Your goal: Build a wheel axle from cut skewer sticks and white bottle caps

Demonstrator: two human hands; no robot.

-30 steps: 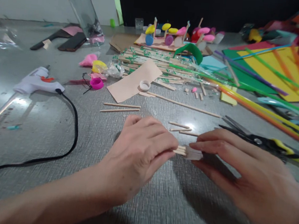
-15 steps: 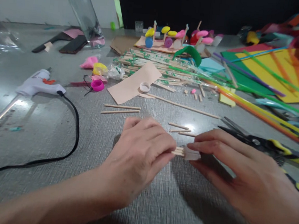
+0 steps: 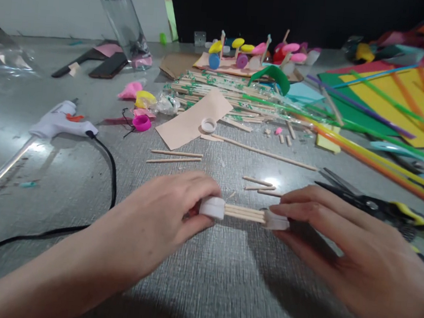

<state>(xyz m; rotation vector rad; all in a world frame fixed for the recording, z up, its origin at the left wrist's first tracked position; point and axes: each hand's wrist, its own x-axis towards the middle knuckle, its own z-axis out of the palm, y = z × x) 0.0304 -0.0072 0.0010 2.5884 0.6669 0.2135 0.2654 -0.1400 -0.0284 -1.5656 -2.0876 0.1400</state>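
Low over the table, short wooden sticks [image 3: 244, 213] lie side by side and join two white bottle caps. My left hand [image 3: 166, 212] pinches the left white cap [image 3: 213, 207] between thumb and fingers. At the other end, my right hand [image 3: 341, 244] has thumb and fingertips closed on the right white cap [image 3: 278, 221]. Short cut sticks [image 3: 259, 188] rest just behind the joined piece, and two longer sticks [image 3: 175, 159] lie beyond my left hand. Black and yellow scissors [image 3: 371, 205] lie partly behind my right hand.
A white glue gun [image 3: 59, 121] lies at left, its black cord [image 3: 110, 170] running toward my left forearm. Further back are a beige paper strip [image 3: 196, 120] with a white cap ring [image 3: 208, 125], wrapped sticks [image 3: 203, 84], a water bottle [image 3: 125, 23] and coloured paper [image 3: 390, 110].
My left hand has slid left along the sticks to the left cap, which now shows with more of the sticks. My right hand keeps its hold. The view has shifted slightly.
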